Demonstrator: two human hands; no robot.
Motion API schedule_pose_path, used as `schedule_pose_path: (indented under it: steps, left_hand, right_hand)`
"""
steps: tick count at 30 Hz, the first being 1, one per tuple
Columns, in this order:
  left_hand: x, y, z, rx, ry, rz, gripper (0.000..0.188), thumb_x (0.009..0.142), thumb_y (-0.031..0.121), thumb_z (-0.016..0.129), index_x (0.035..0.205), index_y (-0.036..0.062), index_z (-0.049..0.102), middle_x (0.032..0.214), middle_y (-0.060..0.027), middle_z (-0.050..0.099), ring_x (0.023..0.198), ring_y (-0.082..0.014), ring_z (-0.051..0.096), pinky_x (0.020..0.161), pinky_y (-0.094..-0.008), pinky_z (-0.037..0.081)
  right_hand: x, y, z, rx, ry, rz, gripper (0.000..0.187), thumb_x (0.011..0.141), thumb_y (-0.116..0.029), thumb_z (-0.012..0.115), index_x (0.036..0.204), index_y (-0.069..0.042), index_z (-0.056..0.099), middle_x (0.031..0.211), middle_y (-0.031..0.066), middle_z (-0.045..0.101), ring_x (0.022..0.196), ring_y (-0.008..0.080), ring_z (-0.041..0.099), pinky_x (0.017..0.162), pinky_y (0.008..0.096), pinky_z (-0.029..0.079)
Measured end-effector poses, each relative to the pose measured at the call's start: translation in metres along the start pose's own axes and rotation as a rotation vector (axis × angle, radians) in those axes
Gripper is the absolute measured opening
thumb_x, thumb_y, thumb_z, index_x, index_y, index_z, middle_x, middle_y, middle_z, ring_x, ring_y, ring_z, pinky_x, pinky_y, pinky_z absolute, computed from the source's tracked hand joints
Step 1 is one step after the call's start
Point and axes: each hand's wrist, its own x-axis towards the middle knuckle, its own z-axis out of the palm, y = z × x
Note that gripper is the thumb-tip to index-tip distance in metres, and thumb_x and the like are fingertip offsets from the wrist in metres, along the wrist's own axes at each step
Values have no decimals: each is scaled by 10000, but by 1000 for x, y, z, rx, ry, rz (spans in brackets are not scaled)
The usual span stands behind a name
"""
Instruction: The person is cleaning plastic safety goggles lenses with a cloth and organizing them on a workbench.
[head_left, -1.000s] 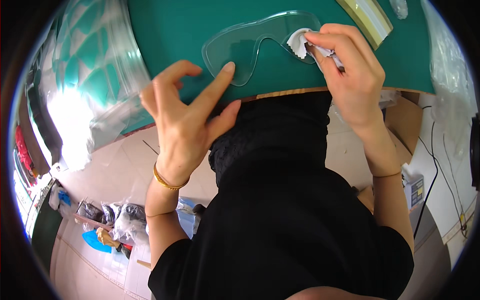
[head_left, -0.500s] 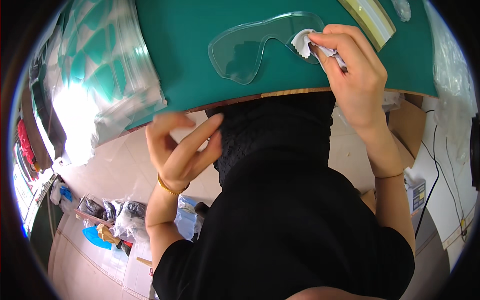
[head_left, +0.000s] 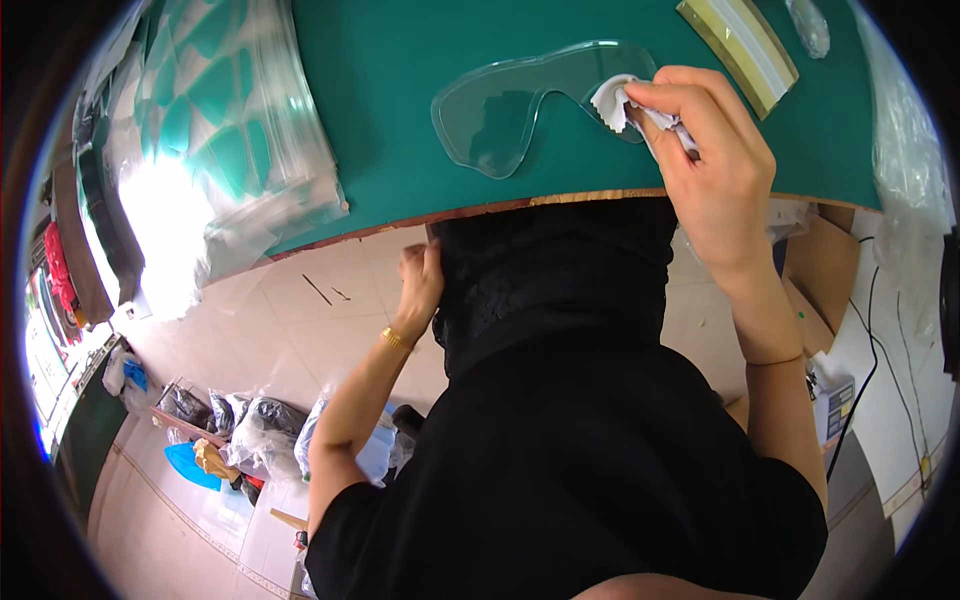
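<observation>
A clear goggle-shaped lens (head_left: 520,105) lies on the green mat (head_left: 400,120) near the table's front edge. My right hand (head_left: 705,170) pinches a small white cloth (head_left: 625,105) and presses it onto the lens's right end. My left hand (head_left: 420,285) is off the table, below its edge, against my black clothing; its fingers are partly hidden, so I cannot tell whether it grips the fabric. A gold bracelet sits on that wrist.
A stack of clear plastic sleeves (head_left: 215,150) lies at the mat's left. A striped flat strip (head_left: 740,45) and a small clear bag (head_left: 810,25) lie at the far right. Bags (head_left: 230,430) stand on the tiled floor; cardboard boxes (head_left: 825,265) and cables (head_left: 880,340) at right.
My left hand left the lens, dropped below the table edge and moved to my clothing. The right hand kept the cloth on the lens's right end.
</observation>
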Motion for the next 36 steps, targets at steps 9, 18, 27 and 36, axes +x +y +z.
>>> schedule_pose_path:
  steps: [9, 18, 27, 36]
  left_hand:
    - [-53, 178, -160, -204, -163, 390, 344, 717, 107, 854, 1038, 40, 753, 1118, -119, 639, 1015, -252, 610, 847, -337, 487]
    - [6, 224, -144, 202, 562, 611, 735, 596, 310, 942, 1252, 103, 682, 1147, -58, 466, 1007, -240, 408, 953, -376, 340]
    - [12, 222, -138, 117, 549, 634, 653, 582, 221, 929, 1179, 86, 702, 1088, -68, 498, 969, -270, 436, 901, -385, 383]
    - [10, 223, -134, 62, 574, 622, 662, 568, 189, 930, 1185, 94, 711, 1074, -50, 503, 954, -251, 431, 858, -348, 399]
  right_hand:
    - [3, -4, -6, 12, -47, 41, 195, 803, 87, 727, 967, -17, 714, 967, 72, 662, 740, 127, 611, 587, 227, 486]
    - [16, -20, -7, 141, -108, -17, 212, 787, 65, 743, 973, -33, 716, 935, 57, 653, 754, 135, 622, 607, 226, 487]
    - [51, -26, 54, 154, -184, -363, 185, 737, 30, 737, 892, -12, 645, 911, 79, 600, 783, 244, 627, 637, 314, 511]
    - [29, -46, 62, 172, -180, -365, 160, 740, 7, 715, 876, -3, 631, 909, 80, 579, 788, 223, 614, 645, 303, 510]
